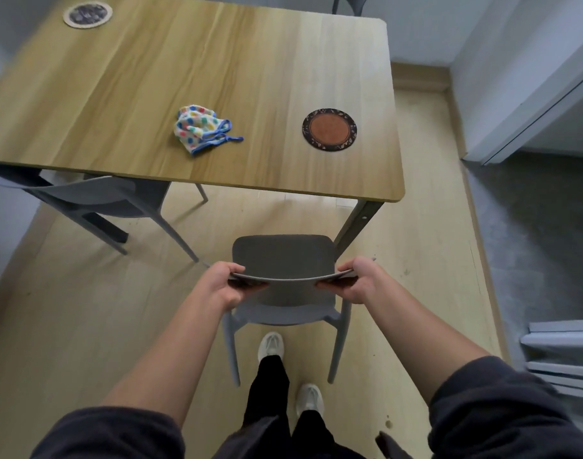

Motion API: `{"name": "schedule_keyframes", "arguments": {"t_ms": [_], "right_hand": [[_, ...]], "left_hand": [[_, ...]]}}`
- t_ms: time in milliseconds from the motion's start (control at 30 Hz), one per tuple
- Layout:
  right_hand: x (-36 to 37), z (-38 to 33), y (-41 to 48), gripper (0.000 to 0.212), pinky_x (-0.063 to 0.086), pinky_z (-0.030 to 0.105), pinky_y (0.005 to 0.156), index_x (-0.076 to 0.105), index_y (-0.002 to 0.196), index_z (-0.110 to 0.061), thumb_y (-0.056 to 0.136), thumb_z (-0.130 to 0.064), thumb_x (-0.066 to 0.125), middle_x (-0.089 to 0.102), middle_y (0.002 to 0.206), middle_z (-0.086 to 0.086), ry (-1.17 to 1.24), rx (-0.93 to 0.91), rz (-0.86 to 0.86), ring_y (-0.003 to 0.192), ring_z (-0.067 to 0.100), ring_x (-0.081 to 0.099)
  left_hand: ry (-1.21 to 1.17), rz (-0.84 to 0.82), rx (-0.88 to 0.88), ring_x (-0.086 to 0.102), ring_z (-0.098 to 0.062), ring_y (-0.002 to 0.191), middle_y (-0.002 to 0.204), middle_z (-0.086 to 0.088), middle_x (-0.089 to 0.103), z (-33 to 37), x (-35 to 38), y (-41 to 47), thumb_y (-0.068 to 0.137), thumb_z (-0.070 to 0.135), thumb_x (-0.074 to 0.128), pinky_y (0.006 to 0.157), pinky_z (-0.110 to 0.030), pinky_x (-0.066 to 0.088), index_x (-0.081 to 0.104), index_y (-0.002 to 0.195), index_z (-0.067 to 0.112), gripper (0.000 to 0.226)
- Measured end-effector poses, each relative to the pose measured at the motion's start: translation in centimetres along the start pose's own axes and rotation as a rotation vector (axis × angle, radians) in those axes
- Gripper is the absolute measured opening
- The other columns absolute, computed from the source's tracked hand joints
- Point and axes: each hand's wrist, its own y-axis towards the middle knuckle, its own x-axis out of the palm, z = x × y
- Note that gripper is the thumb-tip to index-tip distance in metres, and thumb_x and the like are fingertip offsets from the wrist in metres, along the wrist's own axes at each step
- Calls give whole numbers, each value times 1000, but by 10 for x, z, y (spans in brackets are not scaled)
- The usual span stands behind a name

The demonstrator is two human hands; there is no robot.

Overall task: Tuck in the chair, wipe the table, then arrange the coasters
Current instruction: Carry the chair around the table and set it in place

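A grey chair (283, 256) stands on the floor just in front of the wooden table (124, 94), its seat outside the table's near edge. My left hand (224, 283) grips the left end of the chair's backrest and my right hand (356, 279) grips the right end. On the table lie a crumpled cloth with coloured dots (200, 129) near the middle and a dark round coaster with an orange centre (329, 129) to its right. A second, pale-rimmed coaster (87, 14) sits at the far left corner.
Another grey chair (95, 197) is partly under the table at the left. The table's metal leg (359, 223) stands right of the held chair. Walls close in on the right, with grey floor and stacked grey panels (561, 356) there. My feet are behind the chair.
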Motion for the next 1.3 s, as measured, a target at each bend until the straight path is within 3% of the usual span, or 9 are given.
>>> {"name": "schedule_keyframes", "arguments": {"t_ms": [167, 267, 367, 500, 700, 867, 967, 1100, 1300], "right_hand": [[31, -19, 2, 9, 58, 55, 55, 52, 100, 3, 92, 4, 49, 60, 98, 28, 72, 16, 34, 85, 47, 65], [42, -26, 7, 15, 58, 58, 66, 53, 105, 4, 91, 6, 48, 61, 101, 29, 124, 3, 28, 87, 48, 64], [55, -28, 14, 14, 56, 56, 65, 54, 103, 5, 92, 6, 45, 62, 101, 27, 162, -24, 4, 89, 45, 63], [66, -20, 32, 17, 53, 50, 83, 51, 109, 8, 95, 8, 42, 60, 105, 23, 174, -45, 6, 96, 41, 60], [78, -2, 67, 31, 46, 44, 85, 45, 126, 11, 96, 10, 42, 55, 89, 17, 188, -58, 47, 119, 38, 55], [82, 12, 88, 28, 47, 41, 82, 47, 122, 7, 95, 11, 43, 56, 89, 16, 168, -49, 77, 80, 30, 58], [83, 14, 94, 22, 49, 41, 75, 46, 117, 5, 95, 9, 45, 57, 93, 17, 164, -49, 87, 81, 30, 59], [86, 9, 96, 18, 47, 40, 78, 45, 113, 5, 95, 8, 41, 54, 92, 14, 186, -55, 60, 80, 29, 56], [96, -19, 100, 24, 51, 39, 64, 45, 115, 2, 93, 11, 43, 55, 90, 15, 329, -156, -2, 80, 28, 58]], "left_hand": [[23, -10, -23, 46, -49, 120, 132, -34, 43, 46, 14, 11, 93, -4, 33, 95, -62, 39, 43, 107, -12, 19], [47, -11, -1, 50, -48, 114, 127, -34, 47, 61, 18, 20, 91, -4, 36, 86, -59, 46, 43, 118, -9, 29], [46, -14, -9, 50, -47, 116, 128, -32, 48, 73, 16, 34, 90, -5, 36, 93, -59, 45, 41, 125, -9, 36], [32, 9, -4, 50, -42, 110, 122, -26, 47, 77, 8, 53, 93, -6, 31, 102, -55, 37, 44, 109, -5, 21], [-51, 27, 41, 53, -35, 92, 97, -18, 54, 71, -5, 86, 93, -12, 28, 109, -49, 33, 46, 89, -2, 21], [-75, 52, 31, 55, -32, 92, 108, -19, 55, 67, -25, 105, 92, -12, 29, 84, -39, 52, 51, 106, -1, 28], [-55, 65, 28, 55, -29, 83, 97, -16, 57, 69, -29, 110, 93, -11, 31, 68, -41, 55, 52, 95, 0, 24], [-9, 61, 36, 54, -27, 80, 91, -14, 55, 73, -25, 113, 91, -13, 32, 71, -41, 48, 50, 91, 1, 22], [-39, 0, 92, 55, -26, 80, 87, -15, 54, 100, -7, 121, 89, -13, 37, 50, -34, 58, 47, 88, 4, 19]]}}
